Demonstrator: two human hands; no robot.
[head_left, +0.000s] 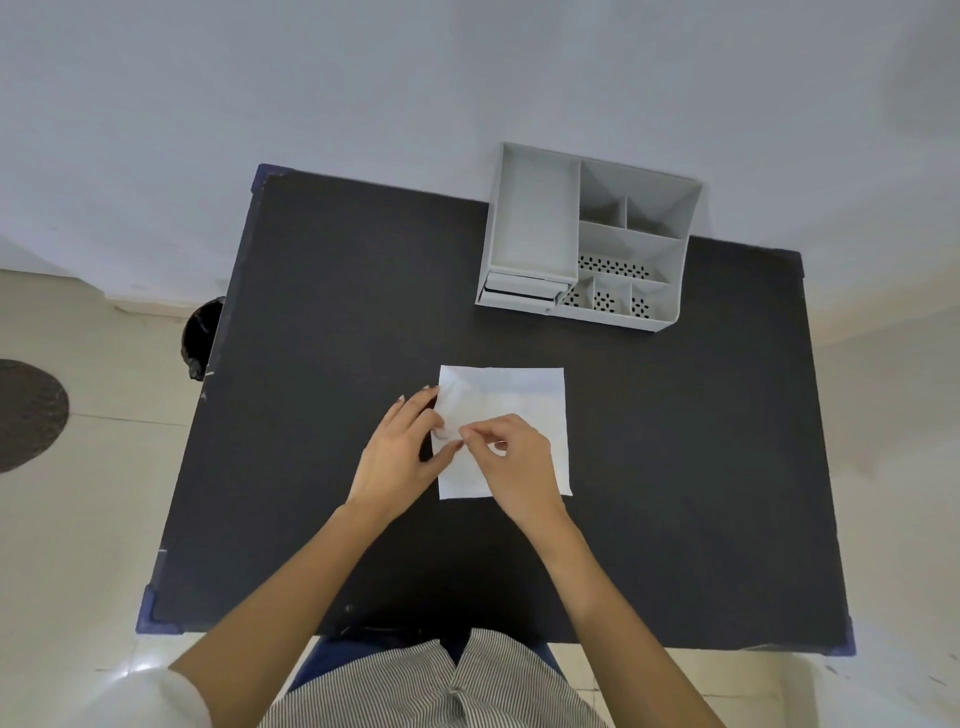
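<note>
A white square sheet of paper (519, 395) lies flat near the middle of the black table (322, 312). My left hand (400, 452) rests at the sheet's left edge, fingers stretched forward and thumb pressed onto the paper. My right hand (514, 462) lies over the sheet's lower middle, its thumb and forefinger pinching the paper close to the left thumb. The part of the sheet under both hands is hidden.
A grey desk organiser (587, 234) with several compartments stands at the table's far right edge, against the white wall. A black bin (202, 332) sits on the floor left of the table, and a dark round mat (26, 410) lies further left.
</note>
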